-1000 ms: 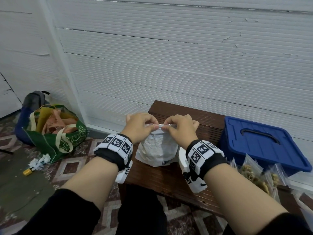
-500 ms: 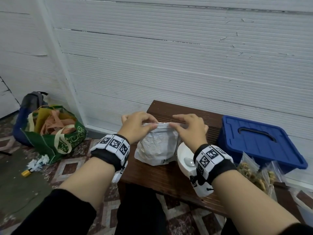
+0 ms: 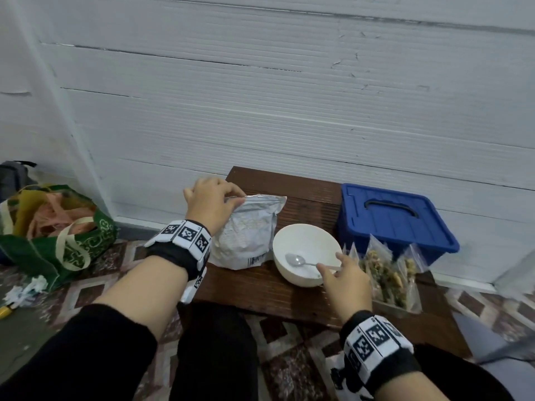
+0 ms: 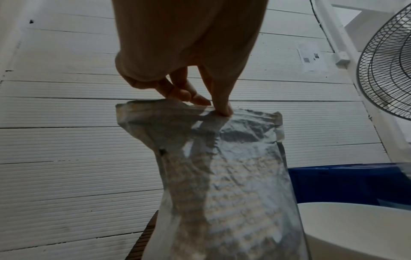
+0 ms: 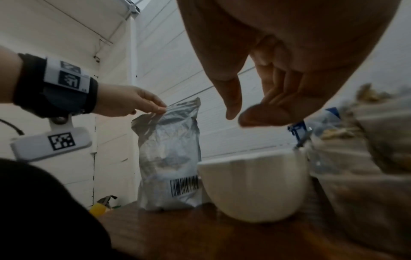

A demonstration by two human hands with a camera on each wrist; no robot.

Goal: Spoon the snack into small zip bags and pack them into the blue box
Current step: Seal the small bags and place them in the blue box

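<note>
A silver snack bag (image 3: 249, 227) stands upright on the dark wooden table (image 3: 260, 285). My left hand (image 3: 214, 198) pinches the bag's top left edge; its fingertips (image 4: 200, 102) show on the sealed strip of the snack bag (image 4: 222, 167). To the right sits a white bowl (image 3: 304, 247) with a metal spoon (image 3: 295, 260) lying in it. My right hand (image 3: 344, 279) hovers at the bowl's near right rim, fingers loosely curled and holding nothing. In the right wrist view the fingers (image 5: 262, 117) hang above the bowl (image 5: 253, 188), apart from the spoon handle (image 5: 302, 140). The blue box (image 3: 396, 218) stands at the far right, lid on.
Several filled small zip bags (image 3: 388, 276) lie in front of the blue box, right of the bowl. A green tote bag (image 3: 58, 235) and paper scraps sit on the tiled floor at the left. A white panelled wall runs close behind the table. A fan (image 4: 389, 70) stands to the right.
My right hand has let go of the snack bag's top and moved right and down to the bowl's rim. My left hand still holds the bag's top.
</note>
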